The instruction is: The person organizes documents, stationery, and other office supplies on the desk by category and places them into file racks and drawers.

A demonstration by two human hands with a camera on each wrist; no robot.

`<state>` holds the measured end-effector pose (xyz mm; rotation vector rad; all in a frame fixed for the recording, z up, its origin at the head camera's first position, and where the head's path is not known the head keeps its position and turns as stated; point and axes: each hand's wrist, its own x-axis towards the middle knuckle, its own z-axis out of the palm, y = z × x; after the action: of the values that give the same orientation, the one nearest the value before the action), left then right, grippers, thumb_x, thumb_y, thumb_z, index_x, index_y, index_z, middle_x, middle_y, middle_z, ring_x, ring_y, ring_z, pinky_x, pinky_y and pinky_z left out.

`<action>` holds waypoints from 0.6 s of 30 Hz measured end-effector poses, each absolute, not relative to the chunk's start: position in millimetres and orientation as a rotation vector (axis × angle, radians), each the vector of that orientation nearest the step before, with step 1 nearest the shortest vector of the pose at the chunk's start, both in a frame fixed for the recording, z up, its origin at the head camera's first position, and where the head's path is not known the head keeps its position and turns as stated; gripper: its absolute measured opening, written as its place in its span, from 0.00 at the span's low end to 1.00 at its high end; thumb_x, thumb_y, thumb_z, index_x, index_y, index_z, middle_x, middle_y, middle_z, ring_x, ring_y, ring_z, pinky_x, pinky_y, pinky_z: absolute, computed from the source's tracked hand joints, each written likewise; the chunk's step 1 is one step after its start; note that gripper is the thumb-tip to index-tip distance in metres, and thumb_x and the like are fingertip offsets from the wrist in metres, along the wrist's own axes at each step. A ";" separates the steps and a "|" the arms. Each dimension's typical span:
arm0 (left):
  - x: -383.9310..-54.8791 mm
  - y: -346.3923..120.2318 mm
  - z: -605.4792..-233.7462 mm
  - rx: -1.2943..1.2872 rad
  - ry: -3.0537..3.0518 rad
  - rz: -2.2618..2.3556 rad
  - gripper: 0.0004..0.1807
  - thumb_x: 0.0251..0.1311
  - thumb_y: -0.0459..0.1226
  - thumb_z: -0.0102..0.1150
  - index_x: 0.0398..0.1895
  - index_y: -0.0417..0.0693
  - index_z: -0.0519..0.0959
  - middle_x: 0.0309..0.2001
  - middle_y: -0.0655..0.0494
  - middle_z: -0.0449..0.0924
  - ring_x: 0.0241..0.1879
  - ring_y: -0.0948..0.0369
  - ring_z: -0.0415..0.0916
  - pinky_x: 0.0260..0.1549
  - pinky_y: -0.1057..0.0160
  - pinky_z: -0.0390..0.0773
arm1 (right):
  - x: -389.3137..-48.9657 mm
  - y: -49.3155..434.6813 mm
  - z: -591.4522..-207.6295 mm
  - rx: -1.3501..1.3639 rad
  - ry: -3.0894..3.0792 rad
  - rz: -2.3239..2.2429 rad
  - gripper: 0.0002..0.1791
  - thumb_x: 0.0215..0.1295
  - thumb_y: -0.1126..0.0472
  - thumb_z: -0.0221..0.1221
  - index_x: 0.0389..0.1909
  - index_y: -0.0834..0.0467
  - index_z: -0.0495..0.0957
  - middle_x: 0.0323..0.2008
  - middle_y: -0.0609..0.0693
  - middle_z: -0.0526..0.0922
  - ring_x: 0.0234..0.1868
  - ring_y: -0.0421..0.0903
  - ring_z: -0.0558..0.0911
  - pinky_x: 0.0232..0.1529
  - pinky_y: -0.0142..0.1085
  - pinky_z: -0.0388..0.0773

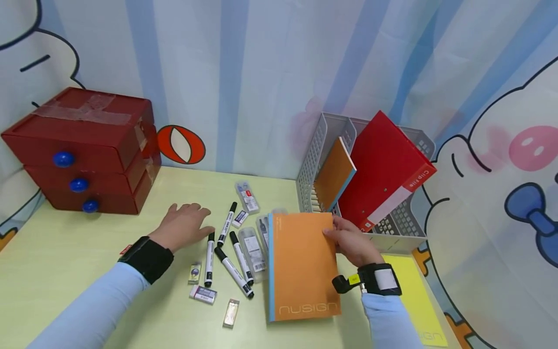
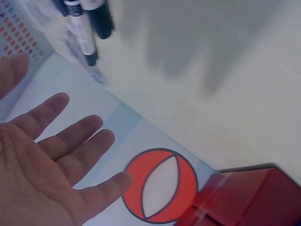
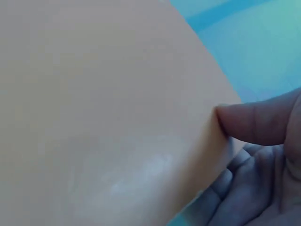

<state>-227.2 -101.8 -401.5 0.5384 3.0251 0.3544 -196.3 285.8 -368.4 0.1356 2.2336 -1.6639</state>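
From my end, I see a grey rack [image 1: 398,243] holding a tilted orange-covered book [image 1: 334,175] and, to its right, a leaning red clip file [image 1: 383,169]. The dark red drawer box [image 1: 96,155] has its three drawers closed, contents hidden. In front of the rack is the orange notebook [image 1: 303,264], blue-spined, with pale "nusign" lettering near its lower edge, overlapping the clear cases [image 1: 253,249]. My right hand [image 1: 353,240] pinches its right edge between thumb and fingers; my left [image 1: 185,227] is spread beside the markers [image 1: 209,259].
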 end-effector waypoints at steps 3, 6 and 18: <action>-226.7 -92.5 -395.4 0.580 3.031 0.441 0.29 0.68 0.49 0.58 0.63 0.37 0.74 0.59 0.36 0.75 0.59 0.40 0.71 0.61 0.35 0.64 | -202.1 268.3 -367.5 0.120 2.195 -1.740 0.27 0.76 0.60 0.50 0.71 0.61 0.58 0.65 0.60 0.70 0.60 0.57 0.74 0.63 0.50 0.70; -226.6 -82.9 -389.8 0.610 2.985 0.619 0.34 0.73 0.54 0.47 0.69 0.36 0.67 0.64 0.36 0.71 0.64 0.41 0.68 0.62 0.39 0.65 | -207.2 252.6 -367.4 0.067 2.173 -1.782 0.26 0.77 0.61 0.49 0.72 0.61 0.58 0.65 0.60 0.71 0.61 0.56 0.74 0.64 0.50 0.69; -231.4 -72.7 -373.4 0.704 2.355 1.467 0.17 0.75 0.47 0.48 0.41 0.41 0.77 0.35 0.51 0.83 0.32 0.52 0.82 0.32 0.58 0.76 | -214.9 214.5 -363.2 -0.104 2.215 -1.814 0.24 0.77 0.65 0.47 0.71 0.60 0.61 0.60 0.60 0.76 0.55 0.53 0.78 0.57 0.48 0.76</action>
<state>-231.4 -72.7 -373.4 0.7044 2.3554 1.4669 -214.9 214.5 -363.2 -0.1042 2.2151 -1.8145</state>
